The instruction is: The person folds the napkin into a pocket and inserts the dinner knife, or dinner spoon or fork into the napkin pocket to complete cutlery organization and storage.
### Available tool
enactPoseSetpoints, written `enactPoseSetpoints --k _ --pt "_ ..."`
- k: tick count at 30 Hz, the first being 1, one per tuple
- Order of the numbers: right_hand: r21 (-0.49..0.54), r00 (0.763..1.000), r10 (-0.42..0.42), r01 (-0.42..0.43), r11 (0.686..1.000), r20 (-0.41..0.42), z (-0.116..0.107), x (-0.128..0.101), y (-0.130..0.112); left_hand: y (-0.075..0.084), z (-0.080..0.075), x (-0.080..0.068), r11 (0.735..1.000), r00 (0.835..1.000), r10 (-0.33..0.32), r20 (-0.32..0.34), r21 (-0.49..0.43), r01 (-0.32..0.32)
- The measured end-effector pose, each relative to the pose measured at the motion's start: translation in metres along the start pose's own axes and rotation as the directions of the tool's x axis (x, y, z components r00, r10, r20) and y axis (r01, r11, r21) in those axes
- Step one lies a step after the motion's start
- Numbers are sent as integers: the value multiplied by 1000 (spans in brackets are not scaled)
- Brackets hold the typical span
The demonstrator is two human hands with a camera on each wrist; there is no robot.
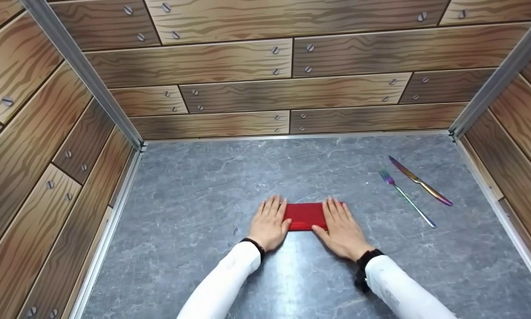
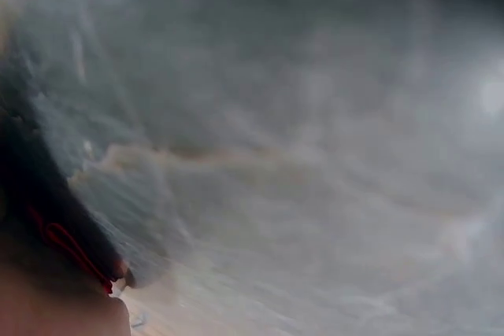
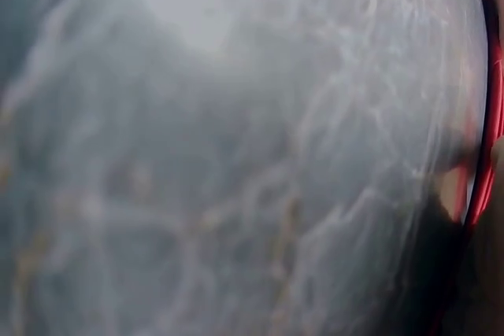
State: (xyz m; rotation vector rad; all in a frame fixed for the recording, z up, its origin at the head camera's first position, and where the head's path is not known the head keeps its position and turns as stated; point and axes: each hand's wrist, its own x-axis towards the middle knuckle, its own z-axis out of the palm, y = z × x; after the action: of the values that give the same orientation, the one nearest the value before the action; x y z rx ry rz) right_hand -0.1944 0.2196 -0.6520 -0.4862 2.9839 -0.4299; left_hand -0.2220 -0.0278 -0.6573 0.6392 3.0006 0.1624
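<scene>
A small folded red cloth napkin [image 1: 305, 216] lay at the lower centre of the frame, pinned flat between the left hand [image 1: 268, 224] and the right hand [image 1: 343, 228], both with fingers straight and pressing its ends. It rested on a grey marbled tabletop [image 1: 194, 208], walled by wood-plank panels [image 1: 247, 62]. An iridescent fork [image 1: 406, 198] and an iridescent knife [image 1: 419, 180] lay to the right.

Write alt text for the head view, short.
Two hands in white sleeves press flat on a folded red napkin on a grey marble-look table, the left hand on its left end and the right hand on its right end. An iridescent fork and knife lie to the right, apart from the napkin; wood-plank walls surround the table.
</scene>
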Motion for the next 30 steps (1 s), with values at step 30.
enactPoseSetpoints --k 30 --pt "430 983 181 -170 887 16 -53 25 55 -56 -50 5 896 999 -31 16 -443 35"
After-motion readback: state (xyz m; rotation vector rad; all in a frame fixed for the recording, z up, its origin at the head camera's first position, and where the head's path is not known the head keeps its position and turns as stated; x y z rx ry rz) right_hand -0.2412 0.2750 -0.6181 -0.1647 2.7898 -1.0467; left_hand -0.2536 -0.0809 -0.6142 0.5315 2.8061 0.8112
